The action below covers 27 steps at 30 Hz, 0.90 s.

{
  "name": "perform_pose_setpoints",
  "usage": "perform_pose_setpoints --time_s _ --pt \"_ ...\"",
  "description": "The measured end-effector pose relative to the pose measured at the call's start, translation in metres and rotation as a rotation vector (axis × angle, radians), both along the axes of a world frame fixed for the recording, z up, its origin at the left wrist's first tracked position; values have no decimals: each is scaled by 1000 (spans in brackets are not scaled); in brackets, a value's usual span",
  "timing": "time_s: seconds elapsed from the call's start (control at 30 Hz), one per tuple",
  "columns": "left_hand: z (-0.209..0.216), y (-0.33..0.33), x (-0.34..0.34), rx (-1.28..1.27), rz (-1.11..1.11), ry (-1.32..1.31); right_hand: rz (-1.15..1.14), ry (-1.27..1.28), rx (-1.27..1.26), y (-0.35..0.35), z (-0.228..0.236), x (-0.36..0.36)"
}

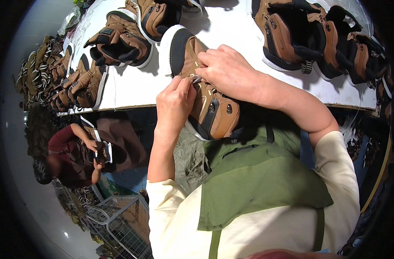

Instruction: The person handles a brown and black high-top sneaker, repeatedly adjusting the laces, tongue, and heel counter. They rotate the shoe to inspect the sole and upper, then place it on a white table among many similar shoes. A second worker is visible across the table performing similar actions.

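A brown and black hiking boot (225,115) with a white sole lies at the table's front edge, its toe pointing away and its heel near my apron. My left hand (174,103) is closed in a pinch at the boot's lacing area, on a short pale strip that looks like a shoelace (197,79). From the right, my right hand (227,71) reaches across the boot, with bent fingers pressed together over the tongue and eyelets. What its fingertips grip is hidden. Metal hooks show on the boot's ankle part.
On the white table (128,88) stand several similar boots (287,41) at right and more boots (123,41) at left. At the lower left, a seated co-worker (72,151) handles a shoe. A wire cart (123,220) stands below. White laces (350,129) hang under the table's right side.
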State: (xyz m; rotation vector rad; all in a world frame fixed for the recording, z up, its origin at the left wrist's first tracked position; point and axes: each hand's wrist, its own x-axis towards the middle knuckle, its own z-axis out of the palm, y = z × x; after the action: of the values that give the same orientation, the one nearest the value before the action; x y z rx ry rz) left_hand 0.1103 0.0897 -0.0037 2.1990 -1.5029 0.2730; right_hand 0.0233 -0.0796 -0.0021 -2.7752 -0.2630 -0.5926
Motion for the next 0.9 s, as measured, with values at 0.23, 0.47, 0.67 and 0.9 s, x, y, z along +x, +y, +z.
perform_pose_setpoints --time_s 0.23,0.47,0.67,0.9 --pt "2 1 -2 22 6 22 5 37 -28 2 1 1" --pt "0 2 1 12 1 12 -8 12 -76 4 -2 5" --pt "-3 1 2 -17 -11 25 3 10 -65 2 -3 5" --pt "-6 0 1 -20 -1 6 19 42 -29 3 -2 4"
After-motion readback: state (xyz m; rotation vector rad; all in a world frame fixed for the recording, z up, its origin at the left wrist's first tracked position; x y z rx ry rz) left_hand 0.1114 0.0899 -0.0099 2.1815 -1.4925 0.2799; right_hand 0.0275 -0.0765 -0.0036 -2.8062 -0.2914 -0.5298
